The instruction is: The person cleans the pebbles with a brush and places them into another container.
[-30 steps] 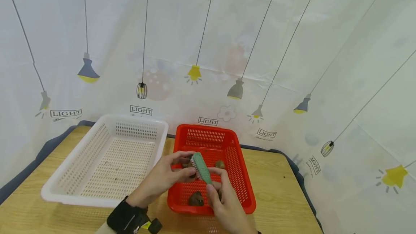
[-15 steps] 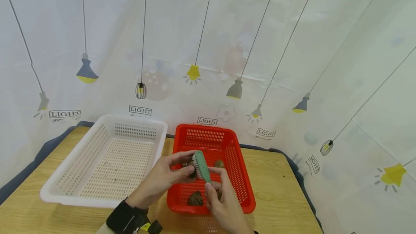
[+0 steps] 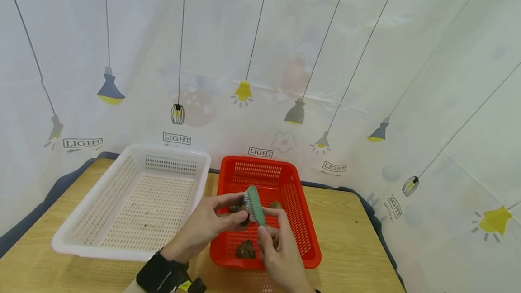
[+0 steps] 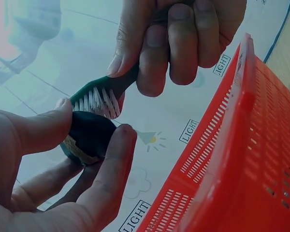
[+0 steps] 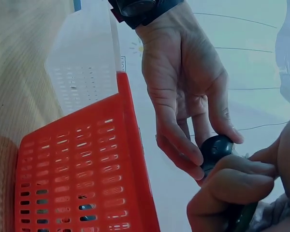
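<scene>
Above the red basket point(image 3: 240, 263), both hands are at work. Fingers and thumb of the left hand point(image 3: 203, 221) pinch a dark, smooth lump point(image 4: 91, 130) with a tan patch along its lower side. The right hand point(image 3: 284, 251) grips the handle of a green brush point(image 3: 255, 205), with the thumb laid along it and the fingers curled round. On the head view's clock face, the brush points from the right hand towards 11 o'clock, its white bristles facing the left hand at about 9 o'clock. From the left wrist, those bristles meet the lump's upper edge; how hard they press, I cannot tell.

Inside the red basket lie at least 2 more pieces: a brown lump point(image 3: 246, 249) near 7 o'clock and a smaller tan lump point(image 3: 276, 205) near 1 o'clock. At 9 o'clock from that basket stands a white basket point(image 3: 99, 254), also slotted, with dark specks on its floor. Both baskets rest on a wooden bench point(image 3: 346, 234). A black watch point(image 3: 156, 272) circles the left wrist.
</scene>
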`<state>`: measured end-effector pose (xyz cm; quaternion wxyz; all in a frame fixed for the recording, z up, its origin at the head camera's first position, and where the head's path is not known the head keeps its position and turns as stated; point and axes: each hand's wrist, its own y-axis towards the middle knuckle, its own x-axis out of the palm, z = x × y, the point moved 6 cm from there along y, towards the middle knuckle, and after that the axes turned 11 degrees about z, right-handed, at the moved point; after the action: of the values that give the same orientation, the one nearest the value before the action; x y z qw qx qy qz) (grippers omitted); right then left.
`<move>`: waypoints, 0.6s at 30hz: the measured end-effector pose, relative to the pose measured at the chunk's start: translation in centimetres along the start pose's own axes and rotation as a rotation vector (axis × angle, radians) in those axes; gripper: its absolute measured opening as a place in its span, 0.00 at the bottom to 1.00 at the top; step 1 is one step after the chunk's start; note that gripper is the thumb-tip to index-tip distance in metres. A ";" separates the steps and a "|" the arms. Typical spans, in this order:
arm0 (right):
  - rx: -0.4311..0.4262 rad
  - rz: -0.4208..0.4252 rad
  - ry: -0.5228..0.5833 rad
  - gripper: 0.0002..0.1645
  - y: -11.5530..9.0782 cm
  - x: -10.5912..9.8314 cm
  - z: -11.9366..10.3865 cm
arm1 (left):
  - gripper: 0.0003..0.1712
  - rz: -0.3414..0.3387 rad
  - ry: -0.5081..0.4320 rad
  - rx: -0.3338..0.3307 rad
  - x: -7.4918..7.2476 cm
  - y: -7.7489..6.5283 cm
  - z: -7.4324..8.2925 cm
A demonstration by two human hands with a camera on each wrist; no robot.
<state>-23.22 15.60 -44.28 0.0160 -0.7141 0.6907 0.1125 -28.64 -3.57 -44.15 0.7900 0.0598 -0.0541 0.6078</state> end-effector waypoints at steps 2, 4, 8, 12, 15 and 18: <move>0.015 -0.001 0.012 0.24 -0.2 -0.1 -0.1 | 0.39 0.019 -0.007 0.001 -0.1 0.0 0.0; 0.043 -0.019 0.035 0.25 -0.3 -0.1 0.0 | 0.39 0.043 -0.025 -0.001 -0.3 0.1 0.0; 0.071 -0.058 0.071 0.26 -0.6 0.3 -0.1 | 0.39 0.079 -0.060 -0.002 -0.5 0.2 0.1; 0.041 -0.035 0.048 0.26 -0.5 0.7 -0.3 | 0.39 0.053 -0.048 0.004 -0.1 0.2 0.1; 0.034 -0.005 0.019 0.26 -0.3 0.6 -0.2 | 0.40 0.021 -0.038 0.008 0.3 0.0 0.0; 0.050 0.001 0.024 0.26 -0.1 0.4 0.1 | 0.41 0.009 -0.046 0.008 0.4 0.0 -0.1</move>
<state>-23.08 15.20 -44.46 0.0253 -0.7145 0.6938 0.0867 -28.50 -3.13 -44.17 0.7854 0.0765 -0.0701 0.6102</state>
